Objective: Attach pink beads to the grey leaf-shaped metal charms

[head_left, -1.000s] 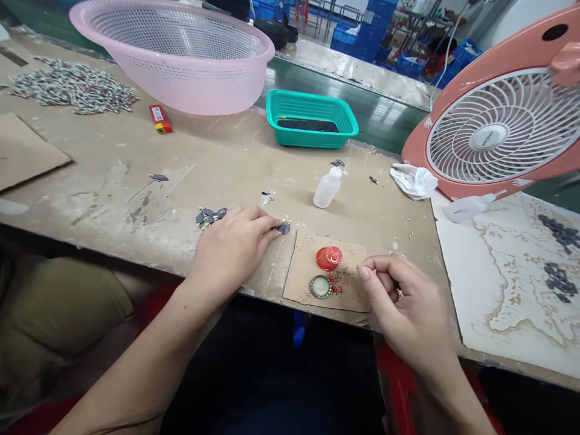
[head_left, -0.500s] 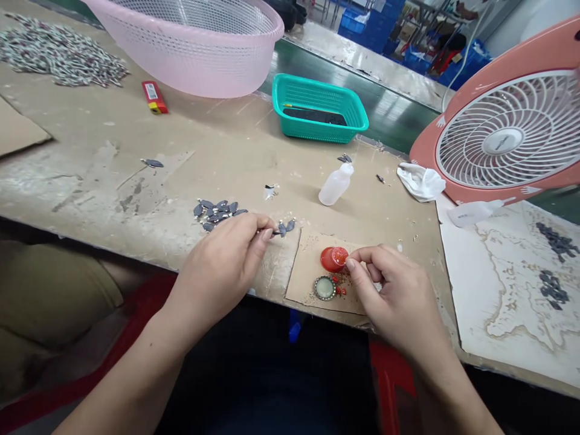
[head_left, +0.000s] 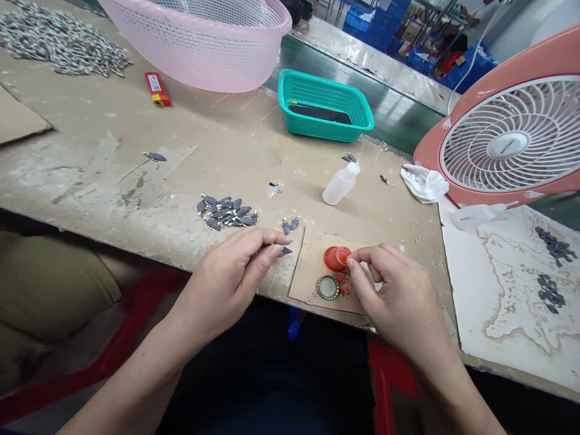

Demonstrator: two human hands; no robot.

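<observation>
Dark grey leaf-shaped metal charm (head_left: 286,250) is nipped by its near end between thumb and forefinger of the left hand (head_left: 226,278). The fingers are clamped tight on it, and its point pokes out rightward past the fingertips (head_left: 272,249), over the near edge of the scuffed beige worktable (head_left: 90,151).

Sweeping from the left: a heap of small silvery metal pieces (head_left: 63,39) lies at the far corner, with a red lighter (head_left: 157,89) to its right and a big pink plastic mesh basket (head_left: 203,54) behind. Closer in, a little pile of dark grey charms (head_left: 226,211) lies just beyond the left hand, with two loose charms (head_left: 290,225) just right of that.

Next comes a brown cardboard square (head_left: 308,266) carrying a red plastic cap (head_left: 336,258), with a round brass-coloured crimped cap (head_left: 327,287) just in front of it. The right hand (head_left: 399,302) has thumb and forefinger tips pressed together at the red cap's right rim. Whether some tiny piece sits between them, I cannot tell.

Further back a white squeeze bottle (head_left: 341,183) lies over on its side, with a teal plastic basket (head_left: 324,130) behind it. A crumpled white cloth (head_left: 423,183) and a salmon-pink fan (head_left: 512,139) are at far right.
</observation>
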